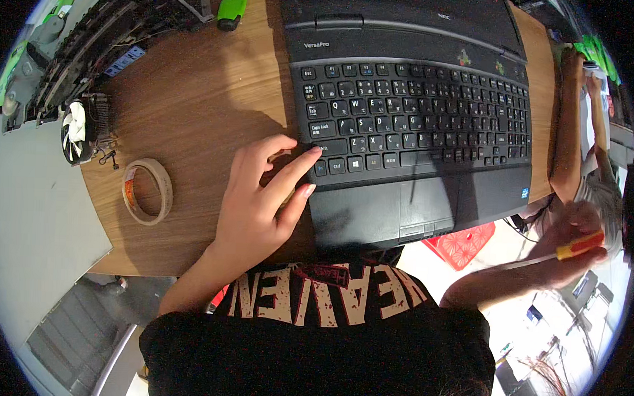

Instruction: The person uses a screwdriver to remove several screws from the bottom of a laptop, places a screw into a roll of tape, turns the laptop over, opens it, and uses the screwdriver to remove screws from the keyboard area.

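Observation:
A black laptop (359,203) lies on the wooden table in front of me, its lid folded far back and its keyboard (419,117) facing up. At its left front edge rests my left hand (257,199), fingers apart, the index fingertip at the lower left keys and the thumb on the rim. My right hand (577,227), slightly blurred, is off to the right beyond the laptop. It is closed around a screwdriver (581,246) with a red and yellow handle, whose shaft points left toward the laptop's front corner.
A tape roll (147,192) stands on the table (193,129) at left. Behind it are a cooling fan (74,132) with white blades and dark machine parts (90,53). A green-handled tool (232,7) lies farther back. Another person's arm (566,131) is at right; a red stool (463,245) stands below.

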A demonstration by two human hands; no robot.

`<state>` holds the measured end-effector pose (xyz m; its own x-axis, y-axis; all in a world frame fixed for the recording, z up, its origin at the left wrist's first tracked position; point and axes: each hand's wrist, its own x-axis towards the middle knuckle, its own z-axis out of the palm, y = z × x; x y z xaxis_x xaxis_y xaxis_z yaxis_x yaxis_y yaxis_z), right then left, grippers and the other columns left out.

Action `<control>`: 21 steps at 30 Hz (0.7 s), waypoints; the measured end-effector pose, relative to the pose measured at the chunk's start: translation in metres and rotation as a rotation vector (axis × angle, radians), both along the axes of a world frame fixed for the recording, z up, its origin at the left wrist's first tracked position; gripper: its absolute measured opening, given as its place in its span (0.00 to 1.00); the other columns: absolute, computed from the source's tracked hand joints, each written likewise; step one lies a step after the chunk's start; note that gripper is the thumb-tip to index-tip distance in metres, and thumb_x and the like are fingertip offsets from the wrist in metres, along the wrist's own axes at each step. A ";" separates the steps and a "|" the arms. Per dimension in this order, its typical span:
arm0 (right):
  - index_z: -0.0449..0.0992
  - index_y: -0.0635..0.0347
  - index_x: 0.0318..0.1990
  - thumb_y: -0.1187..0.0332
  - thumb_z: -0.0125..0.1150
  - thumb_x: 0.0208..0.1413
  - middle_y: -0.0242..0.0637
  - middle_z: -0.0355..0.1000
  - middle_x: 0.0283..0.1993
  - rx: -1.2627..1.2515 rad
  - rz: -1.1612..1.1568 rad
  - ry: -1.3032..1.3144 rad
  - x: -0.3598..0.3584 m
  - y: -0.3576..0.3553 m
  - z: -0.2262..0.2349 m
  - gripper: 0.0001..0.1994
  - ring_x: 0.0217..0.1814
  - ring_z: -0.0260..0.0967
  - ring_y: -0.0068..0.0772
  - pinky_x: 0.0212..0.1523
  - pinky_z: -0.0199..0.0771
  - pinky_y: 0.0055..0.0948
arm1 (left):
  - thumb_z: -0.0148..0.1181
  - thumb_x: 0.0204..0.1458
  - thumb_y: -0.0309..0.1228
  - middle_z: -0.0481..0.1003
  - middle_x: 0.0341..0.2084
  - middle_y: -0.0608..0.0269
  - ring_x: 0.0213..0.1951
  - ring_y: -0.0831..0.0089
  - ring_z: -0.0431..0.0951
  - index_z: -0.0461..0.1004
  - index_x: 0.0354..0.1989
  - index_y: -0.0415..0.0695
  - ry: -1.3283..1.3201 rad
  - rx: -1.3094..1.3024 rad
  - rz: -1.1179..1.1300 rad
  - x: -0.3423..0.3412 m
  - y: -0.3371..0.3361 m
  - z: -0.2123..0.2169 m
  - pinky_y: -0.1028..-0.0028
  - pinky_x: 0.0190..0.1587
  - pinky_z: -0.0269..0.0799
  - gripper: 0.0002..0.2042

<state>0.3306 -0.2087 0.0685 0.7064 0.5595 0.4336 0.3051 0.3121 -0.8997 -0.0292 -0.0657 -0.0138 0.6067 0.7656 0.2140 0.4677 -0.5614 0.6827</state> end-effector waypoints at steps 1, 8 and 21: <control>0.66 0.59 0.35 0.29 0.42 0.50 0.43 0.67 0.25 0.036 0.140 0.068 -0.006 0.004 -0.004 0.35 0.25 0.64 0.35 0.30 0.68 0.32 | 0.63 0.44 0.25 0.68 0.44 0.56 0.43 0.61 0.69 0.75 0.48 0.46 -0.001 -0.002 -0.003 0.000 0.000 0.001 0.69 0.40 0.69 0.19; 0.60 0.58 0.40 0.39 0.55 0.49 0.53 0.69 0.18 -0.239 0.255 0.033 -0.114 0.059 -0.019 0.30 0.20 0.72 0.42 0.17 0.72 0.33 | 0.63 0.44 0.28 0.68 0.43 0.56 0.42 0.58 0.69 0.75 0.48 0.46 0.148 0.168 -0.028 0.001 0.003 0.006 0.63 0.43 0.68 0.19; 0.69 0.63 0.25 0.85 0.66 0.41 0.44 0.71 0.31 -0.284 0.407 -0.594 -0.126 0.046 -0.051 0.11 0.27 0.76 0.36 0.26 0.79 0.25 | 0.64 0.44 0.33 0.66 0.44 0.59 0.42 0.62 0.65 0.74 0.51 0.52 0.228 0.145 -0.155 0.029 0.008 0.016 0.65 0.47 0.60 0.22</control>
<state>0.2048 -0.1623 0.0178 0.1151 0.8716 0.4765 0.6721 0.2849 -0.6835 -0.0004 -0.0580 0.0023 0.7584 0.6320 0.1594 0.5010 -0.7217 0.4776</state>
